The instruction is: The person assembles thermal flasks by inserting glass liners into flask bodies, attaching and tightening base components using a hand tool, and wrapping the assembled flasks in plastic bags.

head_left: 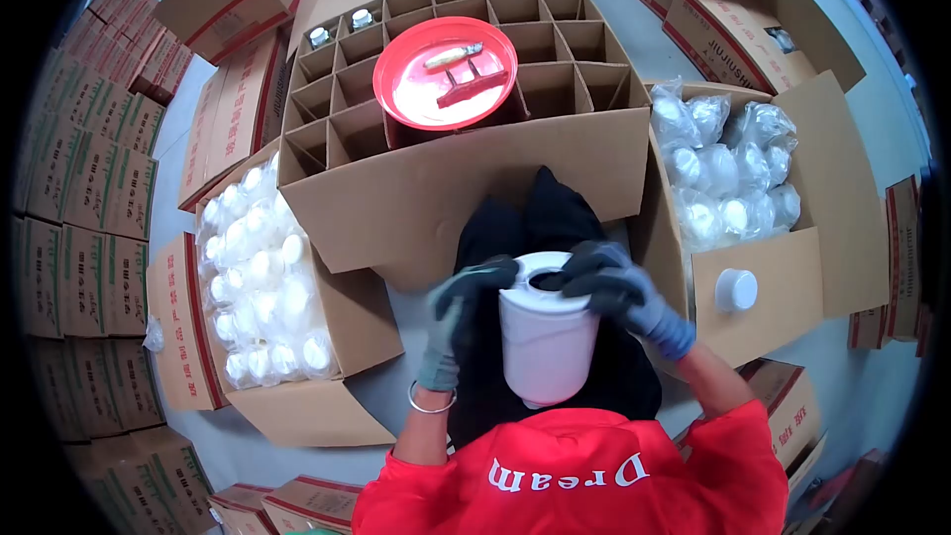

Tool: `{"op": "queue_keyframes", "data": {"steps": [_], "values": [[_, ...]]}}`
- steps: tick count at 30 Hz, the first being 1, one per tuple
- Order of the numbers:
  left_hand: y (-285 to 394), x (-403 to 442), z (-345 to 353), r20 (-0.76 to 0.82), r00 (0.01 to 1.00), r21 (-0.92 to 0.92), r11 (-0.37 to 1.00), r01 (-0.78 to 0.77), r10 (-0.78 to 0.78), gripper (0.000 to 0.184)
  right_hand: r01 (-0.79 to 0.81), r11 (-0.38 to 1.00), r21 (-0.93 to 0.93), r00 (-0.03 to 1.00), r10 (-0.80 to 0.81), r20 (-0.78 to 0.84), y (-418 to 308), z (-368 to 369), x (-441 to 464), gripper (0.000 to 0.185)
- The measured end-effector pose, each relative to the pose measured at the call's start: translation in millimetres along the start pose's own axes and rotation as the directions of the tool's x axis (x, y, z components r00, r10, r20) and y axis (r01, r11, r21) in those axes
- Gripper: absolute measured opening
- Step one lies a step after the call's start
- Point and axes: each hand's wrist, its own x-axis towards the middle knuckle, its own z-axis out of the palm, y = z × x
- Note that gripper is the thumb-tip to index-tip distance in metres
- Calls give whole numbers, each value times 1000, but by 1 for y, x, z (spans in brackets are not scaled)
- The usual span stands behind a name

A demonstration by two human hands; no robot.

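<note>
A white, bucket-like container (547, 357) with a round dark opening in its top sits in my lap. My left hand (464, 312), in a grey-green glove with dark fingers, is at the left of its rim, fingers bent against it. My right hand (619, 292), gloved in grey and black, lies over the right of the rim beside the opening. Whether the right fingers pinch something small is hidden. Ahead, a red round tray (396, 104) with a brush-like tool (454, 56) and a red-handled tool (472, 89) rests on a divided carton (466, 173).
Two small capped bottles (362, 19) stand in the carton's cells. Open boxes of plastic-wrapped white items flank me at left (263, 277) and right (733, 173). A white cap (736, 290) lies on the right box's flap. Stacked cartons (84, 238) line the far left.
</note>
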Motion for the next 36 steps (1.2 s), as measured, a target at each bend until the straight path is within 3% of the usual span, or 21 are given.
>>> {"op": "queue_keyframes", "data": {"steps": [1,3,6,7,9,11,13,14,15,17,20,21,23,24,26,28,31,32,33,35,36], "values": [[-6,-11,-9,-153,981,-159,983,92,-117,40,-137,990,35,986,140,-86,24,-16,-12,29],[-31,-12,-34,-120,983,110,985,-130,143,37,-325,943,-68,923,301,-240,30,-39,-22,33],[-65,-17,-47,182,919,873,373,-315,349,38,-49,999,-18,998,48,-40,3,-14,-5,34],[-31,-11,-9,-46,987,522,846,-107,154,36,89,995,-46,988,-83,127,-11,-10,15,35],[10,-3,-15,12,999,345,938,-40,38,54,-110,984,-140,985,89,-147,39,-30,-15,35],[11,-16,-33,-185,982,-206,979,0,-39,56,-417,907,-66,895,396,-206,25,-50,-11,41],[12,-2,-27,-35,999,127,992,11,-7,63,-475,842,257,849,515,-120,13,-33,-4,46],[14,8,-13,104,994,254,966,-57,31,67,-300,783,545,914,399,-69,10,-8,-4,54],[17,24,-5,253,965,367,916,-162,70,72,-284,955,90,957,287,-29,-9,0,14,56],[28,48,-2,363,932,419,894,-160,-3,80,-91,958,-273,996,83,-39,-14,0,36,53],[35,61,-1,379,924,435,891,-131,-49,88,-78,976,-204,979,36,-199,-20,2,65,62],[38,65,-2,362,931,428,896,-118,-50,89,-120,991,62,960,131,-246,-26,5,75,69],[35,62,-10,281,881,96,925,368,-380,77,-31,955,295,978,90,-188,-46,0,94,72],[26,64,-11,231,897,-129,902,413,-377,74,47,964,261,988,-7,-152,-39,0,102,69],[30,72,8,193,909,-448,791,418,-370,72,246,935,-257,965,-262,-30,-24,-1,116,69],[37,77,23,216,914,-625,671,399,-342,73,421,675,-606,892,-430,142,-26,-6,129,67],[23,79,21,174,956,-473,831,291,-235,71,200,730,-654,972,-229,42,-32,-1,134,61],[17,82,19,45,996,-141,987,80,-74,66,75,848,-525,994,-105,-26,-33,-1,138,55],[15,74,18,-14,993,-16,993,116,-116,69,-73,976,-203,993,52,-107,-39,2,140,50],[41,88,21,108,865,628,641,-441,490,75,-129,954,272,991,130,14,-15,5,136,49],[34,88,11,232,863,694,545,-470,448,80,-117,936,332,992,99,73,-2,2,130,46]]}}
